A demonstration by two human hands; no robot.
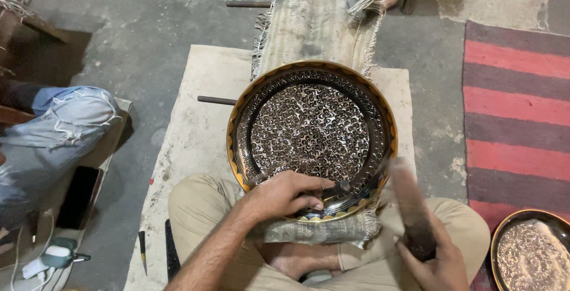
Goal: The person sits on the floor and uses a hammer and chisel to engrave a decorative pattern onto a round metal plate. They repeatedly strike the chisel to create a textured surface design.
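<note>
A: So, where was the engraved tray (pixel 312 127)?

B: It lay tilted on a fringed woven cloth (pixel 323 24) that was draped over a support in front of the seated person, with its near rim resting over the crossed legs. It was round, with a brass-coloured edge and a dense dark and silver pattern inside.

A: And the left hand (pixel 285 196)?

B: It was closed around a small metal chisel (pixel 335 188), with the fingers curled and the tip set against the near rim of the tray.

A: The right hand (pixel 433 261)?

B: It gripped the handle of a wooden mallet (pixel 409 205), which was blurred and stood just right of the tray's rim, above the right knee.

A: Anything else around?

B: A beige mat (pixel 190 142) covered the concrete floor under the person. A small blade (pixel 142 250) lay on the mat's near left edge. Another person's knee in torn blue jeans (pixel 71 122) showed at the left, with a dark phone (pixel 78 197) beside it. A second patterned tray (pixel 531 252) sat at the lower right, on a striped red rug (pixel 516 107).
</note>
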